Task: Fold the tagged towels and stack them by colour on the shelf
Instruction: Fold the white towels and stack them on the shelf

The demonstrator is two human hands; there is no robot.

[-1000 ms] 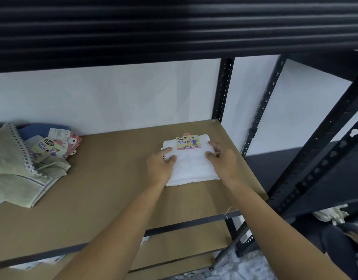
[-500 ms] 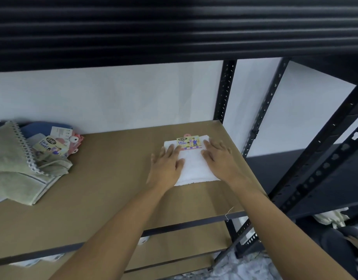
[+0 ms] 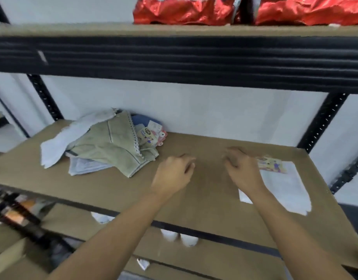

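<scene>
A folded white towel (image 3: 285, 186) with a yellow card tag (image 3: 272, 164) lies at the right end of the brown shelf board (image 3: 204, 199). My right hand (image 3: 241, 168) hovers just left of it, fingers loosely curled, holding nothing. My left hand (image 3: 173, 173) is over the bare board mid-shelf, also loosely curled and empty. At the back left lies an unfolded heap: a green towel (image 3: 111, 146) on top, a pale white towel (image 3: 69, 136), a light blue towel (image 3: 87, 165) beneath, a blue towel (image 3: 141, 120) behind, and a pink tagged item (image 3: 159, 136). The image is blurred.
Red shiny bags (image 3: 245, 9) sit on the shelf above. A black steel beam (image 3: 174, 61) crosses overhead, with black uprights (image 3: 321, 122) at the back corners. White items (image 3: 178, 236) show on the lower shelf. A white wall closes the back.
Both hands have lifted off the folded white towel and moved left. The view has swung left and up, bringing the towel heap and the upper shelf into sight.
</scene>
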